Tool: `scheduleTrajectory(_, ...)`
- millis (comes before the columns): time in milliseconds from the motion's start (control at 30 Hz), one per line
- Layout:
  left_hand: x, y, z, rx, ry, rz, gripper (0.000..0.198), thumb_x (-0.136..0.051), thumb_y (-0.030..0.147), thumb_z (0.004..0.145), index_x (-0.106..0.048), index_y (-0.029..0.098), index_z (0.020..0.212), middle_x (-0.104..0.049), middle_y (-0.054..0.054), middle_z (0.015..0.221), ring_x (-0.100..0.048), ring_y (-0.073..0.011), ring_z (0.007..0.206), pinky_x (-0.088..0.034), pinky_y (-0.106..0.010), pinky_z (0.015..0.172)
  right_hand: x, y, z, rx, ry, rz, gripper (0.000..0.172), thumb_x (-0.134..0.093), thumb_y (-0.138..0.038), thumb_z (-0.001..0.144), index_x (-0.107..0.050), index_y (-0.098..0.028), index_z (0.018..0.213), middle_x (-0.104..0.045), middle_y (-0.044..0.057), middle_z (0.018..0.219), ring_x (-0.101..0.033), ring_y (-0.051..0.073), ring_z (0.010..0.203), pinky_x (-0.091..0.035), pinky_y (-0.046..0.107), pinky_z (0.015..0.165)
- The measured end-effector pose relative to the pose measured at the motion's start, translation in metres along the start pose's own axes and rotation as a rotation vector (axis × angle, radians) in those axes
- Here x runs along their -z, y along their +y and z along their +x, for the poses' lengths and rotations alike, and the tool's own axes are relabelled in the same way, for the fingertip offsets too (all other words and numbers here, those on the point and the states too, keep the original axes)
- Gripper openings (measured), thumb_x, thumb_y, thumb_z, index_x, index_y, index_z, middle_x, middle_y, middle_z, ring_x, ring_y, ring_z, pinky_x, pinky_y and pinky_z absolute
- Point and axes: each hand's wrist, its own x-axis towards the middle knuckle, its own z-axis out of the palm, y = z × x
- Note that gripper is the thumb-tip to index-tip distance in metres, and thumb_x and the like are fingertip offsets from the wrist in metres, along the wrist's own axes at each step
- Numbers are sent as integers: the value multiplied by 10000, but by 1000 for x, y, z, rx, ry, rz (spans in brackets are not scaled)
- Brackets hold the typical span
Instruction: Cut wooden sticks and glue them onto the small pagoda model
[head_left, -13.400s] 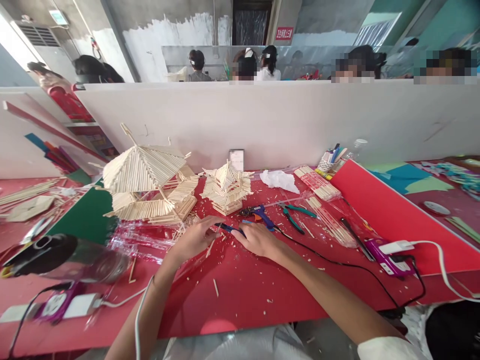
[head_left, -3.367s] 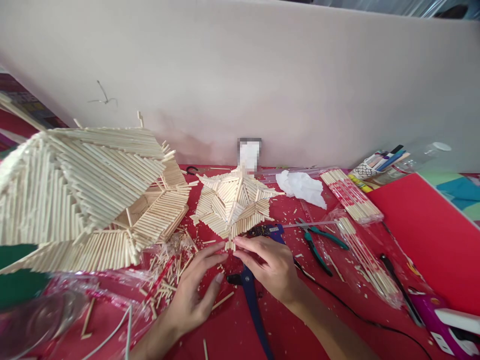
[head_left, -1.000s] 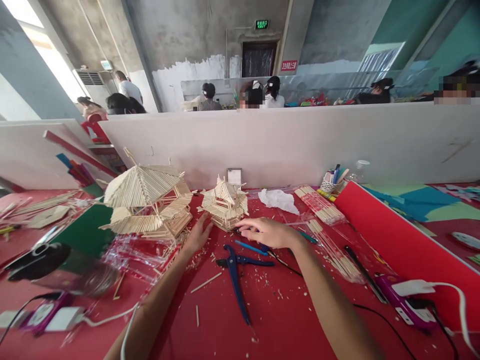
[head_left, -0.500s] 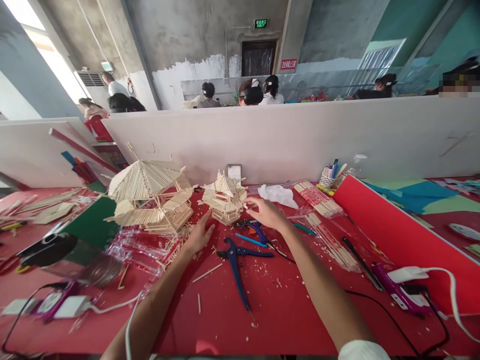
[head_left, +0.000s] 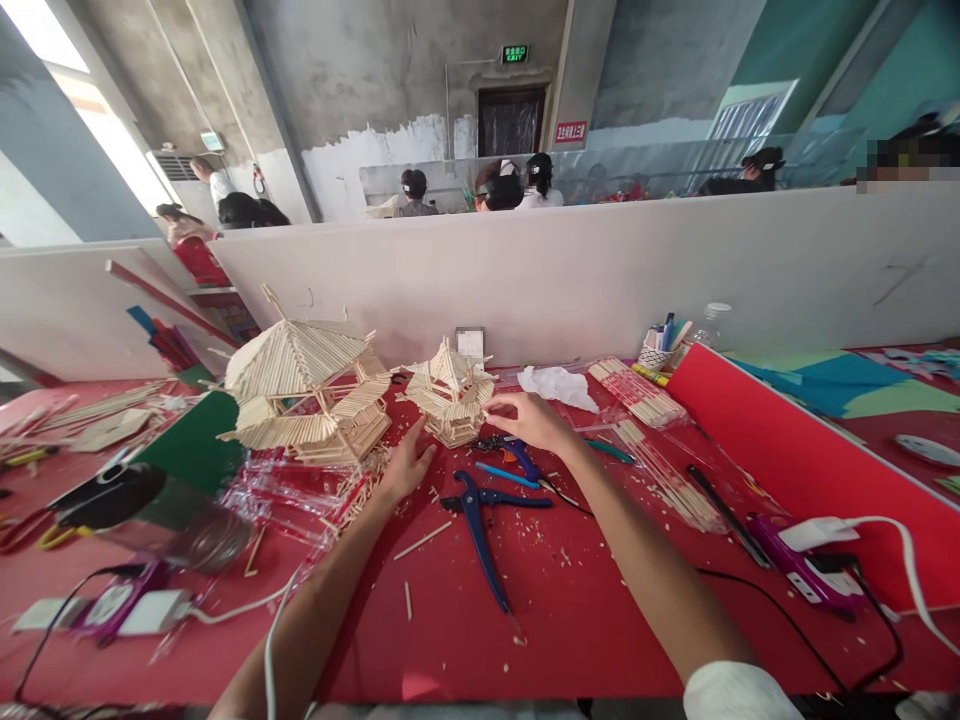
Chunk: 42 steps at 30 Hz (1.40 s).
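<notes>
A small pavilion model (head_left: 450,397) built of thin wooden sticks stands on the red table between my hands. At its lower left is my left hand (head_left: 407,465), fingers stretched and apart, holding nothing. From the right side, my right hand (head_left: 531,420) reaches to the model's eave with thumb and index finger parted; whether the tips touch it I cannot tell. A larger stick pavilion (head_left: 300,385) stands to the left. Below the hands lies a blue-handled cutter (head_left: 478,530), with a blue glue gun (head_left: 525,460) and a blue stick (head_left: 508,475) near my right wrist.
Bundled wooden sticks (head_left: 637,393) lie at the right, beside a leaning red board (head_left: 810,470). Power strips (head_left: 806,570) with cables sit at both sides. A clear plastic jar (head_left: 180,520) lies at left. A white partition (head_left: 570,270) closes the back; people sit beyond it.
The view has shifted slightly. Both hands stay beside the small pavilion, with only slight movement of the right fingers at its edge.
</notes>
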Motion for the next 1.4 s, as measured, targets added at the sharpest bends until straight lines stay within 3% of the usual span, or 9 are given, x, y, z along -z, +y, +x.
scheduleTrajectory(333,-2,1,-3,-23,29,36,636,-661,391,918,-495,229,1511,-588,-158,1487,-600,-306,1341,-443,-541,1164,13,-6,-5,-46,29,-37,155,-689,-215,927,-811,-215,1023,-815,85,1091,-769,232,972,-604,341,827)
scheduleTrajectory(533,-2,8,-4,-30,60,68,583,-657,360,918,-521,228,1470,-610,-161,1446,-666,-290,1234,-487,-528,1118,15,-11,-5,-53,18,-54,152,-702,-232,911,-787,-193,1031,-812,71,1062,-750,184,839,-586,310,787)
scheduleTrajectory(700,11,21,-3,-16,163,98,466,-575,409,979,-527,216,1401,-622,-158,1406,-674,-280,1202,-520,-503,1070,12,-8,-4,-14,32,-62,132,-677,-219,922,-791,-194,984,-813,72,1035,-749,192,852,-573,303,786)
scheduleTrajectory(933,32,43,1,-59,327,77,474,-512,494,1026,-495,218,1410,-590,-149,1431,-618,-278,1285,-514,-476,1082,10,7,-2,12,48,-89,144,-667,-253,925,-791,-216,990,-811,59,1021,-743,210,871,-566,328,792)
scheduleTrajectory(1133,36,44,11,-90,358,105,463,-525,467,1024,-544,221,1416,-611,-143,1423,-623,-277,1288,-524,-448,1074,10,12,-1,7,36,-60,160,-651,-259,935,-785,-202,1000,-808,60,1025,-742,202,888,-562,316,800)
scheduleTrajectory(1400,37,42,24,-107,398,126,367,-560,452,1004,-642,217,1273,-659,-128,1324,-659,-254,1199,-544,-419,1030,10,12,-2,10,43,-52,127,-670,-252,928,-780,-221,982,-805,52,1017,-741,208,873,-558,325,789)
